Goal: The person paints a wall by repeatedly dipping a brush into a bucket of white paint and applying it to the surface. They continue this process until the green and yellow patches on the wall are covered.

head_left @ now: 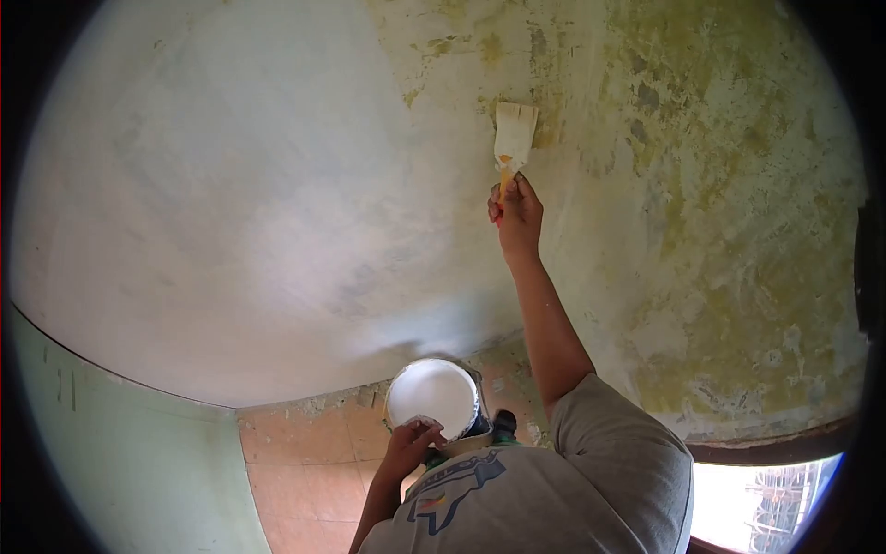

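Observation:
My right hand (519, 214) is raised to the wall and closed around the orange handle of a wide paintbrush (515, 137). The brush's bristles are coated in white and lie against the wall (305, 185), at the border of a whitened area and a patchy yellow-green one. Low in the view, a round bucket (476, 402) of white paint stands close to my body. At its near rim is my left hand (413, 447), its fingers curled over the edge and marked with white.
Below the wall lies an orange tiled floor (309, 503), with flaking debris along its edge. A pale green wall (129, 434) rises at the left. Bright light comes through a window opening (761, 503) at the lower right.

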A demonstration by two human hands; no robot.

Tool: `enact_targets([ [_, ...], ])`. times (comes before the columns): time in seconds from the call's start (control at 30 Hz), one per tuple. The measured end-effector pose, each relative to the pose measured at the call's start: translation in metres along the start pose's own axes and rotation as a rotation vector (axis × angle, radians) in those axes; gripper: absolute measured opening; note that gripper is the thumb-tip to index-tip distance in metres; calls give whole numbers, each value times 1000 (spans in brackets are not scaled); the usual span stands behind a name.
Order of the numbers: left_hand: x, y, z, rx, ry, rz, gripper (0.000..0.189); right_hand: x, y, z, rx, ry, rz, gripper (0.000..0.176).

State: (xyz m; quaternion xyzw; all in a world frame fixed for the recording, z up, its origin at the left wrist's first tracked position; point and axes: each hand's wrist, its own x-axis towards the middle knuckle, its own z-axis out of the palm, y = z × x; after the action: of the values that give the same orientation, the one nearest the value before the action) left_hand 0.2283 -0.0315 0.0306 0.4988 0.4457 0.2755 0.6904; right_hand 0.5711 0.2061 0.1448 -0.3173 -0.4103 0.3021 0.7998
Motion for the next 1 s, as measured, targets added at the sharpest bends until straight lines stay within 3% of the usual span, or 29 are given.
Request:
enact_targets([
  [0.1,2,14,-14,339,59,34,19,-4,-4,5,-114,75,-19,23],
  [0.23,1,11,-36,219,-44,115,19,-5,1,10,-144,155,-40,23],
  [0.4,-14,20,-40,316,-109,-1,24,-2,4,18,-478,342,-147,32],
  [0.5,-26,39,-38,365,-124,-44,25,-3,5,25,-461,421,-162,32],
  [0.73,-23,21,-62,466,-180,143,19,-17,-26,-3,-488,358,-111,32],
  [0.8,-24,21,-64,411,-168,100,18,-27,-50,-3,-819,376,-247,33],
  [0.93,-18,11,-67,390,-177,183,14,-46,-78,10,-890,398,-254,36],
  [1.0,-15,9,-66,349,-172,189,14,-40,-70,7,-912,285,-523,38],
])
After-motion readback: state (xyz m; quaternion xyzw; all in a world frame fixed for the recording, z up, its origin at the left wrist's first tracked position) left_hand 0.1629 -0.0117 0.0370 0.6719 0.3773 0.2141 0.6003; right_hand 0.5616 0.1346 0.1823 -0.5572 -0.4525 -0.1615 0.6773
